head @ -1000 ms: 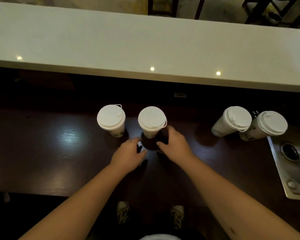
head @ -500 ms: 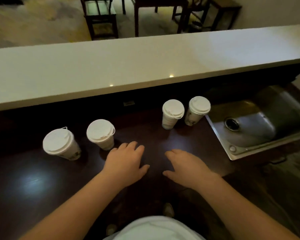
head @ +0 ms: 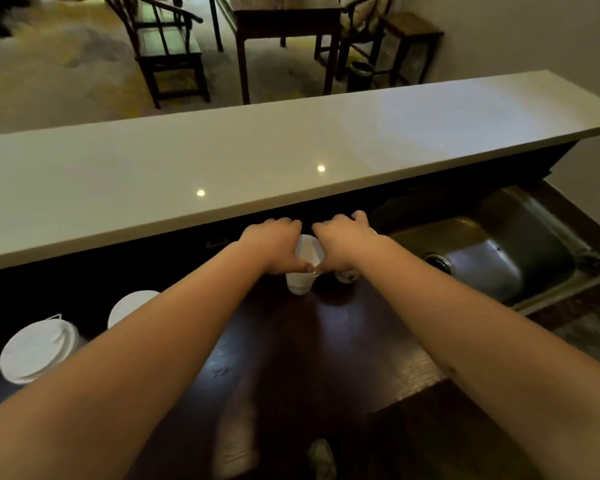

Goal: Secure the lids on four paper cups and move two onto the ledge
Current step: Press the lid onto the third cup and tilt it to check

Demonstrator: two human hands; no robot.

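Both hands — left hand, right hand — curled over the third cup's lid near the counter's back edge beside the sink; press evenly around the rim — no squeezing the paper wall.

no readable text, label, brand, number or sign anywhere; faint dark markings on the paper cup at about 1 o'clock from centre, too blurred and mostly hidden by the right hand to make out.

Four white lidded cups upright on counter, one apparently gripped.
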